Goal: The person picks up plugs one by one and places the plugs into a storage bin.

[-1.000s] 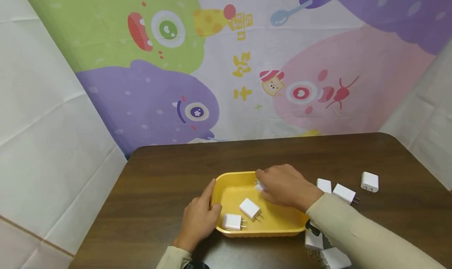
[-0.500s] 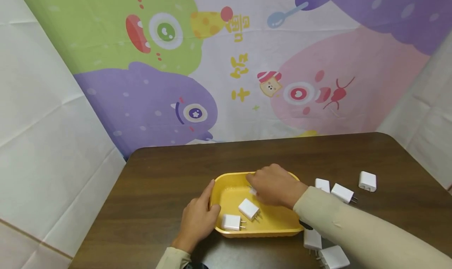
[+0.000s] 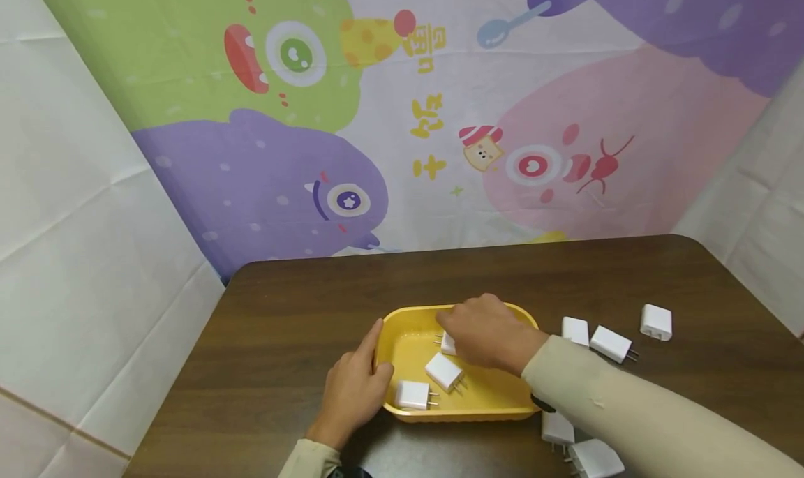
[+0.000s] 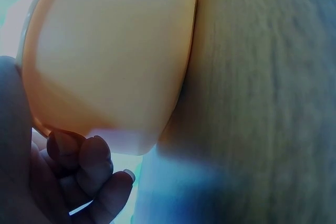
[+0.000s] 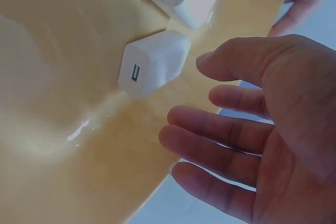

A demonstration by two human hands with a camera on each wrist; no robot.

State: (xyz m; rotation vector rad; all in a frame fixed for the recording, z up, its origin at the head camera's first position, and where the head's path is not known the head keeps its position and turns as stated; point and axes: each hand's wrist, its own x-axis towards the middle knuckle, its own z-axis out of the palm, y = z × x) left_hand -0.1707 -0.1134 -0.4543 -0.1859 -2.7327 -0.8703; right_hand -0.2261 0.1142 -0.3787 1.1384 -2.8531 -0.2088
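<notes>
A shallow yellow tray sits on the table with three white USB charger plugs inside. One charger lies in the front left corner, and another charger lies just behind it. My left hand grips the tray's left end; in the left wrist view its fingertips curl against the tray's outside. Over the tray's back part is my right hand, partly covering the third charger. The right wrist view shows that charger apart from the spread fingers, its USB port visible.
Right of the tray, several more chargers lie on the dark wooden table: a far one, a pair including one with prongs rightward, and a front one beside another under the right forearm. A cartoon cloth hangs behind.
My right hand has moved slightly left inside the tray with a charger, then let go of it; the charger lies at the back of the tray. My left hand keeps its place.
</notes>
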